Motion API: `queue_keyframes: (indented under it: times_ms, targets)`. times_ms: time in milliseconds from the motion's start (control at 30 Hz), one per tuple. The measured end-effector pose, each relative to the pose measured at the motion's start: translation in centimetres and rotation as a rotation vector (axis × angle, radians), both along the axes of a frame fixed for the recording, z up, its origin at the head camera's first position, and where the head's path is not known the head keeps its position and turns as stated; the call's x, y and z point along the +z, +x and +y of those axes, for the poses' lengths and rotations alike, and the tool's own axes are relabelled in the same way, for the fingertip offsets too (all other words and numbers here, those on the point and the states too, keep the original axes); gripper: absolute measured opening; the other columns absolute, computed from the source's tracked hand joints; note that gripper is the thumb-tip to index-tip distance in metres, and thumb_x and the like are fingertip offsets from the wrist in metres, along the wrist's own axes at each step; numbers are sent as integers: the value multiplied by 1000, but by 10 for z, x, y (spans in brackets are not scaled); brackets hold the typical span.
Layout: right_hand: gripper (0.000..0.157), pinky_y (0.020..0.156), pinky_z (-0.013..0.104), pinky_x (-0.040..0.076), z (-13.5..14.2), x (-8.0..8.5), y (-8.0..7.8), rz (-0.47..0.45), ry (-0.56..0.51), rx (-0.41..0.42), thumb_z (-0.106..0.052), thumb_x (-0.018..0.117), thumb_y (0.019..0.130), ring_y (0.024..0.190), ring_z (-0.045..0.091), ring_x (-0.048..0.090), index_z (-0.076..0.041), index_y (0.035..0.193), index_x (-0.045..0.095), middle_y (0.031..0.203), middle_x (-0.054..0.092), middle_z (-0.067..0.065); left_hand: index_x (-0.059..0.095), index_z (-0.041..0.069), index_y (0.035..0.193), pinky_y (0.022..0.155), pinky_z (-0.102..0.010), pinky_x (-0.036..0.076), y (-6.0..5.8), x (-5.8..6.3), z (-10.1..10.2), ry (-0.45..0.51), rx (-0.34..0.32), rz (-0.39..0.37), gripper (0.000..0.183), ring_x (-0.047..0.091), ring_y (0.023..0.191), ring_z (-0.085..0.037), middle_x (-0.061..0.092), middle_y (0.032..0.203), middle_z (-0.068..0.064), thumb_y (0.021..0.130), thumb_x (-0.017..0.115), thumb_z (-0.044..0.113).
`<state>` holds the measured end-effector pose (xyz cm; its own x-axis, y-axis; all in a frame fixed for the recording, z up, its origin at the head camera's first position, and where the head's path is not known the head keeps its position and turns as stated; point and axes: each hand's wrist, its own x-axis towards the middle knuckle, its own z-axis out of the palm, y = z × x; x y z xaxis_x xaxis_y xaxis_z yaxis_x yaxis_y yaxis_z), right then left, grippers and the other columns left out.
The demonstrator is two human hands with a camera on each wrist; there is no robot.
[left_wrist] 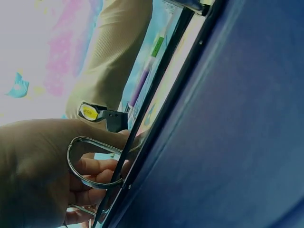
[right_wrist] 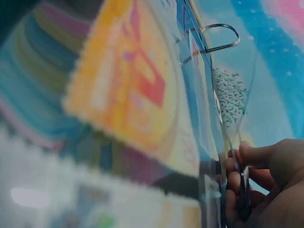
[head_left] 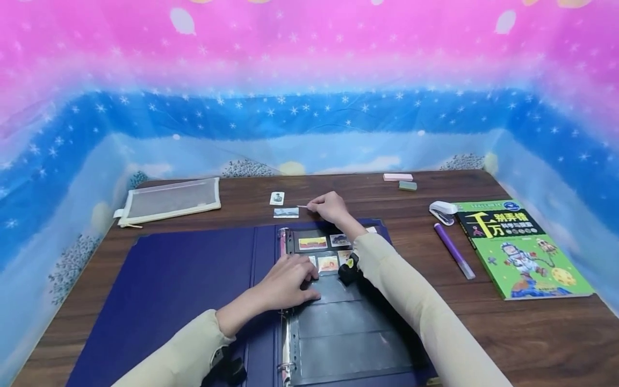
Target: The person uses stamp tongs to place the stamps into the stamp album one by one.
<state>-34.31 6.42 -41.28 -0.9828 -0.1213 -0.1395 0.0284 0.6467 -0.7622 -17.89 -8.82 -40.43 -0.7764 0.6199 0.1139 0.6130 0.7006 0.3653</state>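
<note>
My right hand (head_left: 330, 207) pinches a pair of tweezers (right_wrist: 245, 187), whose thin tips point left in the head view. They reach beside a small landscape stamp (head_left: 286, 213) on the table, with a portrait-shaped stamp (head_left: 277, 198) just behind it. My left hand (head_left: 289, 279) rests on the black pocket page of a dark blue ring binder (head_left: 193, 301), fingers loosely bent. Several stamps, including a red and yellow one (head_left: 312, 243), sit in that page's upper pockets; the lower pockets show plain black. A metal ring (left_wrist: 76, 161) arches in front of my left fingers in the left wrist view.
A mesh zip pouch (head_left: 171, 201) lies at the back left. On the right are a green book (head_left: 527, 258), a white stapler (head_left: 442, 211) touching its corner, and a purple pen (head_left: 453, 250). A pink block (head_left: 398, 177) and a green block (head_left: 408, 186) lie behind.
</note>
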Motion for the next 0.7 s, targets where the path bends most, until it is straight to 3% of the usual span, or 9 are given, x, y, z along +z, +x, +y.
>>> queue_keyframes:
  times_ms: [133, 200, 467, 567, 700]
  targets:
    - [23, 68, 24, 42, 0, 1, -1, 23, 75, 4, -30, 62, 89, 87, 18, 61, -15, 102, 73, 113, 69, 5, 66, 12, 93, 85, -37, 35, -2, 1, 1, -18, -1, -15, 30, 51, 89, -16, 60, 92, 1, 77, 74, 35]
    - [23, 69, 26, 43, -2, 0, -2, 36, 81, -3, -30, 62, 89, 88, 19, 62, -15, 101, 74, 111, 69, 5, 64, 12, 91, 87, -39, 34, -3, 2, 2, -25, 0, -22, 28, 51, 90, -17, 59, 92, 1, 77, 73, 35]
    - [24, 90, 37, 49, 0, -9, -1, 60, -4, -79, -31, 60, 90, 105, 24, 62, -14, 103, 73, 113, 68, 7, 59, 16, 85, 86, -36, 32, -3, 1, 2, -66, -7, -3, 25, 47, 84, -13, 55, 86, 5, 79, 71, 36]
    - [24, 89, 37, 49, -2, -11, 2, 47, 22, -75, -33, 60, 90, 104, 23, 63, -16, 103, 73, 113, 69, 5, 57, 17, 84, 84, -35, 31, 0, 0, 1, -76, -7, -18, 25, 45, 84, -11, 54, 86, 7, 80, 71, 37]
    - [23, 83, 38, 50, -7, -8, 4, 103, 108, -38, -34, 60, 90, 99, 23, 65, -20, 102, 73, 111, 70, 2, 56, 17, 85, 83, -33, 31, 2, 0, -1, -88, -1, 5, 25, 46, 83, -10, 54, 85, 8, 80, 70, 37]
